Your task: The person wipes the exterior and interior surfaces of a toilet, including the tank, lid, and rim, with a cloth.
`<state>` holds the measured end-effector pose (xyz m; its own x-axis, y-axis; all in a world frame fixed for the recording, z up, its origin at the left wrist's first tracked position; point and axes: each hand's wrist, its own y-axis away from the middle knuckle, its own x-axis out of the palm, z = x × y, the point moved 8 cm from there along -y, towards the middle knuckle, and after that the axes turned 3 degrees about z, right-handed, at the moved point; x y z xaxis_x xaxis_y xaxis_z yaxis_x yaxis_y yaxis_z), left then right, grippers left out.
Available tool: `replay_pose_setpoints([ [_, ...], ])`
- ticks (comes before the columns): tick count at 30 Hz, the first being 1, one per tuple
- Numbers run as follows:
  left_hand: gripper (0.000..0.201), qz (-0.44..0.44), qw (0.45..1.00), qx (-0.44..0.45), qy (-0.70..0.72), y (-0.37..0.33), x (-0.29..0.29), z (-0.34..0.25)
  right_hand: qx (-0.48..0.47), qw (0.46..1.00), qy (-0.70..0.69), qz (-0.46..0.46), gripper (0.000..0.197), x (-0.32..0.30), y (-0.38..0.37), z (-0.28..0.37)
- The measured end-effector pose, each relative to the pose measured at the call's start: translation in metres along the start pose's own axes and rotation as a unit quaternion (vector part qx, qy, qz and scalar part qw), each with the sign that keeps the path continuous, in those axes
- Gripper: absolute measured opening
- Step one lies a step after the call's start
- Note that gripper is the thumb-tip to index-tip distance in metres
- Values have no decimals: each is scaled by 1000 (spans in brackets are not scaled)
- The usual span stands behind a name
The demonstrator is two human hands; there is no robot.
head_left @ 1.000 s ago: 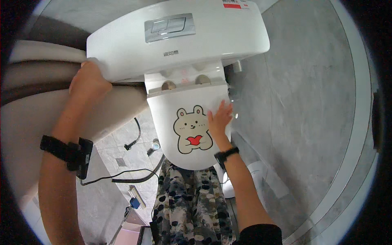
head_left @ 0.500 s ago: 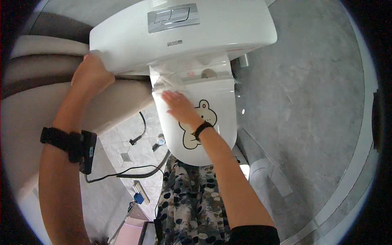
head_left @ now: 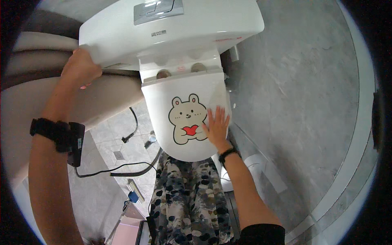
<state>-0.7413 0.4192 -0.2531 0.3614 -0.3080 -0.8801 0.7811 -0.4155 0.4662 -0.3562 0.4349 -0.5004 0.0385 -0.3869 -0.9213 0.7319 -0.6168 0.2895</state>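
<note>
A closed white toilet lid (head_left: 163, 122) with a cartoon bear sticker (head_left: 188, 112) holding a red heart lies below me. My right hand (head_left: 217, 127) is flat on the lid's right side, fingers spread, just right of the bear. Whether a thin white cloth lies under the palm, I cannot tell. Up at the left, my left hand (head_left: 83, 64) is closed at the left corner of the white toilet tank (head_left: 196, 34); its fingers are mostly hidden. A silver flush button plate (head_left: 158, 11) is set in the tank top. Two round hinge caps (head_left: 198, 67) show behind the lid.
Beige padded cushions (head_left: 45, 90) press close on the left. On the tiles lie a black hose (head_left: 139, 173) and a short nozzle (head_left: 126, 139). A pink box (head_left: 127, 232) is at lower left, a white bin (head_left: 226, 183) right of my patterned skirt (head_left: 190, 200). A black device is strapped to my left forearm.
My right hand has moved from the lid's upper left to its right side, uncovering the bear and the left hinge cap. My left hand stays at the tank corner; the whole view has shifted slightly.
</note>
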Motion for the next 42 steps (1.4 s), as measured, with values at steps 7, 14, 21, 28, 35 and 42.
replay_pose_setpoints([
  [7, 16, -19, 999, -3, 32, -3, -2, -4, 13, 998, -60, 22, 68, 26, 95, -10],
  [14, 16, 38, 999, 9, 31, -17, 18, -4, 78, 993, -33, -81, 64, 3, 0, -8],
  [21, 28, 59, 996, -60, -4, -19, 17, 2, -146, 983, -30, -107, 56, -20, -100, 25],
  [28, 33, 53, 998, -34, 8, -29, 16, 5, 59, 985, -17, -159, 60, -13, -90, 3],
  [35, 24, 48, 998, -46, 19, -44, 28, 16, 160, 973, -44, -163, 59, 16, -23, -24],
  [42, 18, 81, 996, -18, 37, -71, 22, 34, 194, 968, -63, -148, 59, 45, 63, -19],
])
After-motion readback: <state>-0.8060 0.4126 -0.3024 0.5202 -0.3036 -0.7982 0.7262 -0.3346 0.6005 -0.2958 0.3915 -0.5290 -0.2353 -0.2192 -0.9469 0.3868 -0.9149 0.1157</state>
